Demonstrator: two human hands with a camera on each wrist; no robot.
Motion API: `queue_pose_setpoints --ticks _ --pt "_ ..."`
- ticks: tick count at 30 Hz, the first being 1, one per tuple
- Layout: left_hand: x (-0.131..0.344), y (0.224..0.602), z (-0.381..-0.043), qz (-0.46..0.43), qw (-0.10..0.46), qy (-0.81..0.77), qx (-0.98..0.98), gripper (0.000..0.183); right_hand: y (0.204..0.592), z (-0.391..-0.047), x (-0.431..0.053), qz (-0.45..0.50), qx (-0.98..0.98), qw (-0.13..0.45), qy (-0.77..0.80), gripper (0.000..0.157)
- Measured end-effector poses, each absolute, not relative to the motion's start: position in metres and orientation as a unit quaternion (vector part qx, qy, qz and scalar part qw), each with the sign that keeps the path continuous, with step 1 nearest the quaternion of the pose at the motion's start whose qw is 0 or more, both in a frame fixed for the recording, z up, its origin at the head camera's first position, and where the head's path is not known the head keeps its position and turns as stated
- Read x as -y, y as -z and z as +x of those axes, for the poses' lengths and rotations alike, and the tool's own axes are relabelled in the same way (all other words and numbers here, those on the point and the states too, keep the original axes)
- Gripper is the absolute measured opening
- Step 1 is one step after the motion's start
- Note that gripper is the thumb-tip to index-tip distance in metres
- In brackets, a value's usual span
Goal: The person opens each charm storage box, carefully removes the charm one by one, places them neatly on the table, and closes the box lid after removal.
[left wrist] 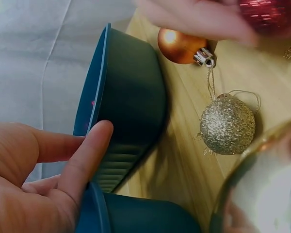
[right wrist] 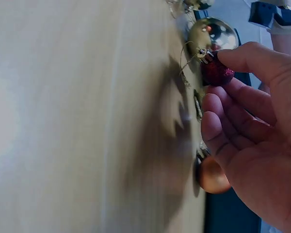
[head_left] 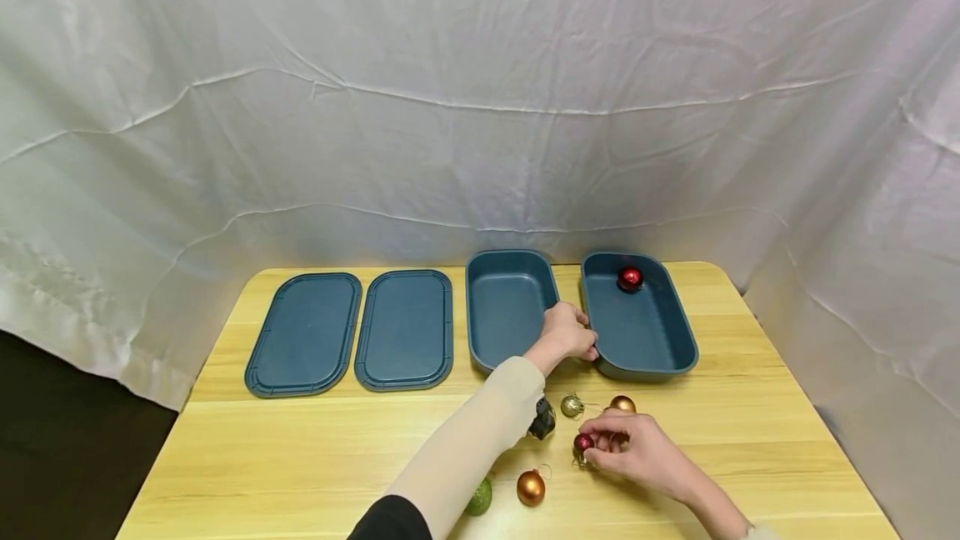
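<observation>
My left hand (head_left: 567, 332) is at the near left corner of the right-hand blue bin (head_left: 645, 372); in the left wrist view its thumb and a finger pinch the rim. A shiny red bauble (head_left: 631, 278) lies at the far end inside that bin. Beside it stands the left-hand blue bin (head_left: 512, 298), with nothing in it. Low over the table, my right hand (head_left: 637, 450) holds a small red glitter bauble (right wrist: 217, 72) between thumb and fingers, its cap and gold string showing. A gold glitter bauble (left wrist: 228, 125) and an orange bauble (head_left: 622, 404) lie near that hand.
Two flat blue lids (head_left: 303, 333) lie at the left. Closer to me are another orange bauble (head_left: 531, 487) and a green bauble (head_left: 480, 497), partly covered by my left sleeve. A large shiny gold bauble (left wrist: 266, 189) shows beside the left wrist. A white curtain (head_left: 480, 148) hangs behind the table.
</observation>
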State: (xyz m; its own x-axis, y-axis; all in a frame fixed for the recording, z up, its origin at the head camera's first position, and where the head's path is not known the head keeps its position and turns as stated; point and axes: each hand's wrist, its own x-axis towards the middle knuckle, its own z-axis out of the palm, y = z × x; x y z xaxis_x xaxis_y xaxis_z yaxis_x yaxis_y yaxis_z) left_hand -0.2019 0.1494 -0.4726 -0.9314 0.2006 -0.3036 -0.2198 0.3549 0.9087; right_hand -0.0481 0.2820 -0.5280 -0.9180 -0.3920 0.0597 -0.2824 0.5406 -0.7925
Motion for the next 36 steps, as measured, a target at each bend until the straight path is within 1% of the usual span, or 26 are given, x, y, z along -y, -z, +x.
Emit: queue_pose_setpoints --ticks 4,12,14,18,22,25,31,36 --pt "-0.1507 0.4726 -0.203 -0.011 0.182 -0.563 -0.806 0.016 0.5327 -0.0454 -0.2815 -0.193 -0.875 0.081 0.436 0.018" --pt "-0.1503 0.471 -0.2006 -0.001 0.174 -0.535 -0.826 0.02 0.538 -0.0435 -0.2813 -0.21 -0.878 0.091 0.421 0.017" --pt "-0.1499 0.47 -0.1992 0.001 0.173 -0.528 -0.832 0.017 0.5384 -0.0427 -0.2818 -0.21 -0.877 0.1 0.421 0.016" --pt "-0.1497 0.469 -0.1973 0.007 0.165 -0.511 -0.844 0.005 0.5382 -0.0423 -0.2826 -0.205 -0.873 0.117 0.427 0.016" --pt "-0.1505 0.4698 -0.1973 0.007 0.16 -0.509 -0.845 0.023 0.5378 -0.0429 -0.2823 -0.205 -0.867 0.129 0.435 0.016" --pt "-0.1517 0.4715 -0.1983 0.002 0.161 -0.513 -0.843 0.032 0.5372 -0.0429 -0.2819 -0.204 -0.865 0.135 0.438 0.017" --pt "-0.1529 0.4742 -0.2001 -0.008 0.167 -0.522 -0.837 0.037 0.5358 -0.0434 -0.2817 -0.204 -0.863 0.139 0.441 0.018" --pt "-0.1519 0.4739 -0.2005 -0.01 0.172 -0.53 -0.83 0.035 0.5356 -0.0448 -0.282 -0.2 -0.867 0.139 0.434 0.019"
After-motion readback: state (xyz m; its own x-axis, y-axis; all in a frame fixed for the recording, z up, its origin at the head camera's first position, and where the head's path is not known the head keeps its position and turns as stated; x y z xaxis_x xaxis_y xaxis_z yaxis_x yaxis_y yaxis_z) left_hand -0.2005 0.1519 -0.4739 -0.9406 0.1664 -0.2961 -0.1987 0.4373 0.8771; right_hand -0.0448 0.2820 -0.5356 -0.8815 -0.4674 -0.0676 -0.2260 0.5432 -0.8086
